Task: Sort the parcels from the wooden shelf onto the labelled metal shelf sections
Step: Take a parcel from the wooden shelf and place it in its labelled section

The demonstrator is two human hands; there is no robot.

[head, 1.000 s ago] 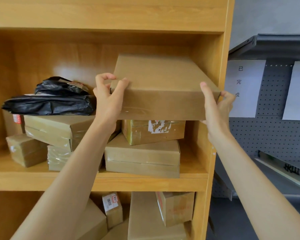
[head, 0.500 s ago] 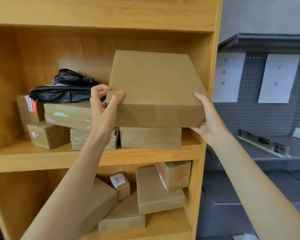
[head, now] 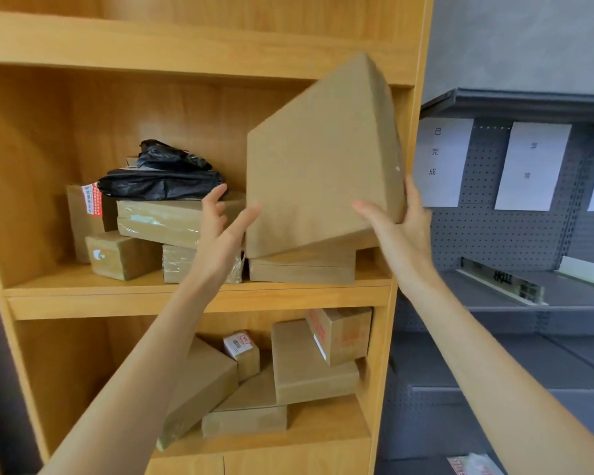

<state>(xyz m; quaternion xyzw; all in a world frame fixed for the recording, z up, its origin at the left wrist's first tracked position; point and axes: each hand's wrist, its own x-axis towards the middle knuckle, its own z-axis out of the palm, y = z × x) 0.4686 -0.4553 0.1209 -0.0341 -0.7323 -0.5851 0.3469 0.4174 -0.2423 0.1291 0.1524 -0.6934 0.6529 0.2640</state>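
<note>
A large flat brown parcel point(head: 323, 159) is tipped up on edge in front of the wooden shelf point(head: 117, 296), its face turned towards me. My right hand point(head: 402, 234) grips its lower right corner, thumb on the face and fingers behind the edge. My left hand point(head: 220, 231) is spread with straight fingers beside the parcel's lower left edge, the thumb at or just off the cardboard. To the right stands the grey metal shelf point(head: 494, 293) with white paper labels point(head: 441, 162) on its pegboard back.
A flat box point(head: 302, 269) lies under the tilted parcel. Left of it sit taped brown parcels point(head: 172, 221) with black plastic bags point(head: 158, 180) on top. Several more boxes point(head: 309, 365) crowd the lower wooden shelf. A second label point(head: 532, 166) hangs further right.
The parcel has swung from lying flat to standing tilted on edge and has shifted right. My left hand has let go of its left edge and spread out. The view has dropped lower.
</note>
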